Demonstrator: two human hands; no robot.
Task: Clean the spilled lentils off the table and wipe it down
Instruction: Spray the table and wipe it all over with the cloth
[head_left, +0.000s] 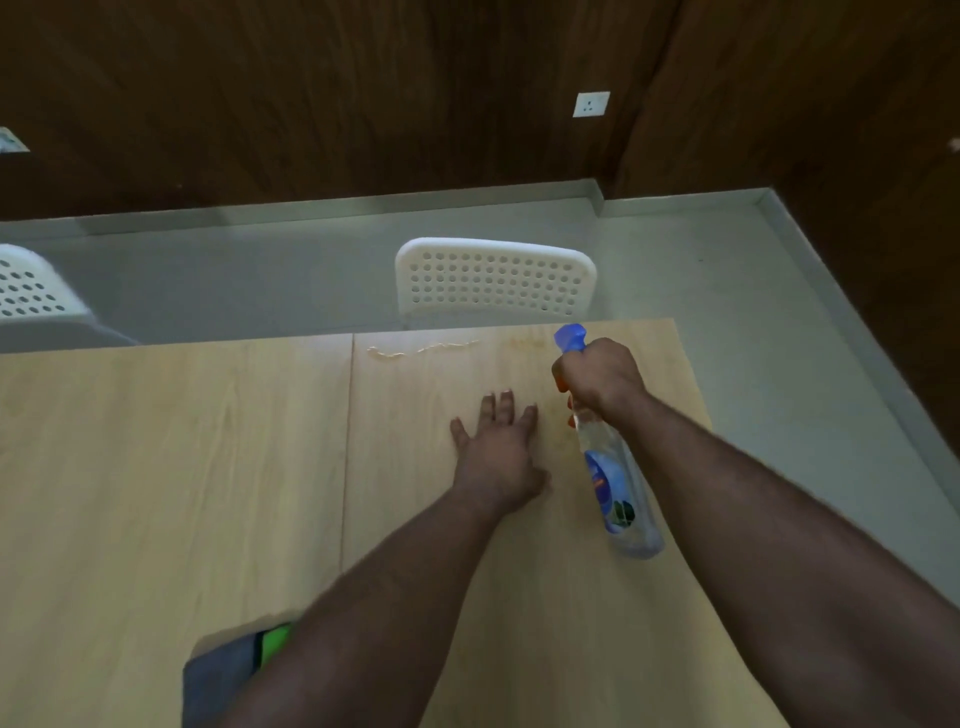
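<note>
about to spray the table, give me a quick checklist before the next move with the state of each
1. Right hand grips the spray bottle: ok.
2. Blue nozzle points at the far edge of the table: ok.
3. Left hand clear of the spray path: not ok, it lies flat on the table beside the bottle.
4. Lentils gone: not ok, a thin line of residue lies near the far edge.
5. Cloth within reach: ok.
6. Liquid in bottle: cannot tell.

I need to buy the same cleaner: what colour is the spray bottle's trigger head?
Blue, on a clear spray bottle gripped by the right hand; head view.
</note>
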